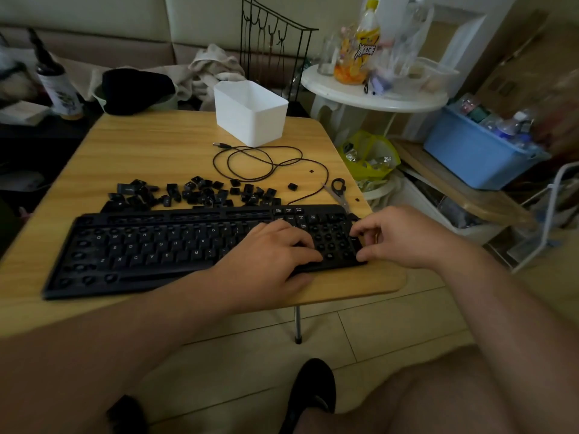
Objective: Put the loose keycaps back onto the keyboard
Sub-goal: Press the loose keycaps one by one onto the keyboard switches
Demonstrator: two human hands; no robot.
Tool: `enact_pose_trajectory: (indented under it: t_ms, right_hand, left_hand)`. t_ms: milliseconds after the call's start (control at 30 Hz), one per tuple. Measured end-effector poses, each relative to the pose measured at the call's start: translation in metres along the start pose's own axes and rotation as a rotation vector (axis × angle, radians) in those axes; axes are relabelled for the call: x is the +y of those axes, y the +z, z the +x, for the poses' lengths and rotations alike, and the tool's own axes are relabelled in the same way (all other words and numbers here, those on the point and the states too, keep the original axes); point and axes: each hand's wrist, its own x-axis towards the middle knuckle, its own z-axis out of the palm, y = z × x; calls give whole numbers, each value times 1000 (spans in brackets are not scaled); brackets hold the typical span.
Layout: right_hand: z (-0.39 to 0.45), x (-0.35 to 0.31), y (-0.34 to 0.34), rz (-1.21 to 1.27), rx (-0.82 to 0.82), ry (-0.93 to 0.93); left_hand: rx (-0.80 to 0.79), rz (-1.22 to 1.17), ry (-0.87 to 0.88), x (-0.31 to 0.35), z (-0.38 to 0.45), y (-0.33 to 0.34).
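A black keyboard point(175, 242) lies slantwise along the near edge of a small wooden folding table point(141, 151), its letter keys in place while many sockets of its top row and of the number pad at its right end stand bare. Just behind the keyboard's back edge, towards its left and middle, a heap of loose black keycaps point(194, 194) is scattered on the tabletop, with one stray keycap point(292, 186) a little to the right of the heap. The keyboard's black cable point(266, 161) curls in loops behind the keycaps, ending in a USB plug near a white plastic bin point(250, 112) that stands at the far side of the table from the keyboard. A pair of scissors point(340, 191) lies just behind the keyboard's right rear corner. The person's left hand point(269, 256) rests palm down on the right part of the keyboard, fingers bent and reaching onto the edge of the number pad. The right hand point(398, 236) hovers at the keyboard's right end, its fingers point(365, 231) curled together above the pad; whether they pinch a keycap cannot be told. The two hands are near each other but apart. Right of the keyboard, beyond the table, stand a white round side table point(376, 95) with bottles and a blue plastic tub point(476, 151).
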Motion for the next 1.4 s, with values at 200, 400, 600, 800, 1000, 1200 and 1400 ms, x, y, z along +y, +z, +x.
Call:
enact_pose_trajectory:
  t_ms: [200,400,600,800,1000,1200,1400]
  right_hand:
    - [0,-7,-4,-142,0,25]
    - [11,-19,0,-288,-8,32]
    - [20,-30,-1,-373,-27,58]
    - [17,-31,3,-395,-23,41]
    - [7,-13,-1,-96,-23,68]
    - [0,-2,-2,316,107,191]
    - [10,1,0,337,31,279]
  left_hand:
    - [-10,-10,-5,0,-1,-1]
    - [0,-7,1,0,1,2]
    - [-6,1,4,-1,0,2]
    - [-13,10,3,0,1,1]
    - [3,1,5,1,0,0]
    - [13,-8,9,0,-1,0]
    - [26,-43,26,-5,0,-3]
